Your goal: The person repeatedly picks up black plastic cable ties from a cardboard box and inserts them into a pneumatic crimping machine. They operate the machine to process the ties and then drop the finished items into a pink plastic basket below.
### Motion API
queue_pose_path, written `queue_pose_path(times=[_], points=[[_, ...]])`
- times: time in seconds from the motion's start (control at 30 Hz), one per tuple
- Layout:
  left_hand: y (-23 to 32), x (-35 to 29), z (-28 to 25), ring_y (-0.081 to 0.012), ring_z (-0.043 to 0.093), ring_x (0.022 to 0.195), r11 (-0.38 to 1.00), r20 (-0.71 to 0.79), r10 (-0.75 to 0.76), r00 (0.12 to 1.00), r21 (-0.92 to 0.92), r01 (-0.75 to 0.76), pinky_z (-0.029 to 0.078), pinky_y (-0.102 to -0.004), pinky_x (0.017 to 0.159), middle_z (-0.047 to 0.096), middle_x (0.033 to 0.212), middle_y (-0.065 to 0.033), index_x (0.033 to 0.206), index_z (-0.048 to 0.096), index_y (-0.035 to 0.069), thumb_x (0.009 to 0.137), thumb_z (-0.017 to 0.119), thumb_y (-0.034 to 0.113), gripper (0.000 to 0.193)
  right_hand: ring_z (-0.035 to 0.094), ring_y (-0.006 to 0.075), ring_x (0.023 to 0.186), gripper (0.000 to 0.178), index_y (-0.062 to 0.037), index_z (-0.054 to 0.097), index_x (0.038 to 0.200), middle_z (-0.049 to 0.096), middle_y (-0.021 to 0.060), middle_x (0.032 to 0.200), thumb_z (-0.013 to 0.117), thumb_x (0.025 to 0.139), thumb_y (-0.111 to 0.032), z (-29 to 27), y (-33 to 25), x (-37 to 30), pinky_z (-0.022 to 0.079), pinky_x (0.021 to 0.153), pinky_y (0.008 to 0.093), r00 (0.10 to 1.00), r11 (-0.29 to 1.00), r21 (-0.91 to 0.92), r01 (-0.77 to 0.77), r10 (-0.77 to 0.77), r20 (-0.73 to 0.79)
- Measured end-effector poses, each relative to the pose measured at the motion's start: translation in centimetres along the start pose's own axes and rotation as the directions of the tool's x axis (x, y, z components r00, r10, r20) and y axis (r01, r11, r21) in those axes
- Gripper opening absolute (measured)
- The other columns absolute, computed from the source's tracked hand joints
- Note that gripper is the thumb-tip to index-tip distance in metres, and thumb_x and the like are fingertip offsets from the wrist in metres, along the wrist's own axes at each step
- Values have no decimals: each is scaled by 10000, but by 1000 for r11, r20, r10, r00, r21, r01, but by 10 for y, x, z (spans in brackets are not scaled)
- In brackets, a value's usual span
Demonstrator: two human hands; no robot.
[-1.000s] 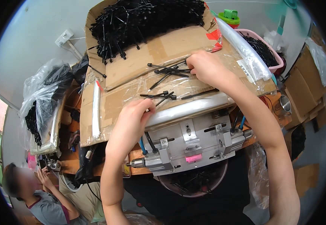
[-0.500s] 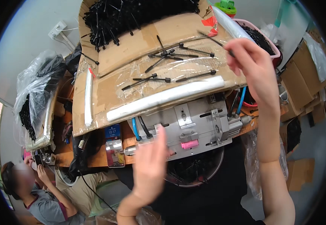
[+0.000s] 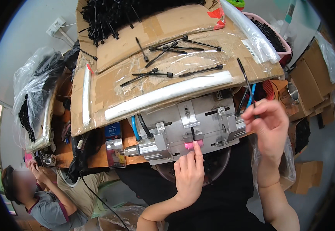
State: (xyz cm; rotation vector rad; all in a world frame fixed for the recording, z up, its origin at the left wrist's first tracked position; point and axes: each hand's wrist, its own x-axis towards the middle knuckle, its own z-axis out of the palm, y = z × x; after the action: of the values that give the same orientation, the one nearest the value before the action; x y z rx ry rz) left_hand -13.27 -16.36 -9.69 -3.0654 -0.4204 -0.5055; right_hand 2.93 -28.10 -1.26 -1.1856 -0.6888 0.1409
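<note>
My left hand (image 3: 189, 175) rests at the front of a grey metal fixture (image 3: 208, 125), index finger stretched onto a small pink block (image 3: 189, 146) and the other fingers curled with nothing seen in them. Just behind that fingertip a short black rod piece (image 3: 193, 133) stands up at the fixture's middle. My right hand (image 3: 269, 129), to the right of the fixture, pinches a thin black rod (image 3: 243, 71) that points up and away. Several more black rods with small heads (image 3: 200, 70) lie on the cardboard flap (image 3: 109, 90) behind the fixture.
A cardboard box heaped with black rods (image 3: 109, 19) stands at the back. Blue hose (image 3: 135, 129) and black hose run into the fixture. Left of it lies a phone (image 3: 113, 131). Below is a round tub (image 3: 223, 169). At far left another person (image 3: 52, 204) works.
My left hand has moved right and forward onto the pink block. My right hand has come down from the cardboard flap with a black rod. A black piece now shows in the fixture.
</note>
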Motion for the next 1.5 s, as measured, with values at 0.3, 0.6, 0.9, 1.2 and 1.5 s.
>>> queue_pose_path(times=[0.3,0.6,0.9,1.2,1.5], points=[[-59,72,-56,-242,525,863,994,-164,46,985,-92,-61,415,-377,748,520,915,-99,1314,554,43,813,662,120,518,538,248,645,621,77,541,1283,576,108,778,773,708,60,22,62,-88,459,584,362,911,733,-614,295,-22,411],[-151,184,-53,-290,543,876,942,-216,76,973,-303,-141,442,-376,810,583,892,-110,911,667,40,803,689,53,112,508,206,632,613,72,525,1319,491,74,692,757,757,4,42,82,-91,447,575,348,886,682,-645,345,-8,464],[-148,130,-66,-273,496,773,942,-126,31,992,-329,-71,428,-357,727,487,819,-115,987,594,19,845,686,111,193,604,239,736,405,-3,620,1177,570,87,774,694,779,-17,30,20,9,509,644,328,843,507,-699,505,-116,525],[-47,8,-34,-288,552,843,867,-222,-127,967,-498,0,466,-392,792,608,958,-122,1186,630,2,721,695,-117,485,558,200,754,323,-23,592,1179,576,65,836,611,859,18,-9,28,135,448,697,287,854,436,-784,443,62,517],[-10,-5,0,-287,511,882,910,24,21,1000,-415,-9,447,-384,814,536,994,-129,1401,428,-79,773,650,-83,667,538,36,766,297,19,557,1249,605,10,847,559,960,-54,-7,-22,62,390,612,170,997,961,-272,43,-22,80]])
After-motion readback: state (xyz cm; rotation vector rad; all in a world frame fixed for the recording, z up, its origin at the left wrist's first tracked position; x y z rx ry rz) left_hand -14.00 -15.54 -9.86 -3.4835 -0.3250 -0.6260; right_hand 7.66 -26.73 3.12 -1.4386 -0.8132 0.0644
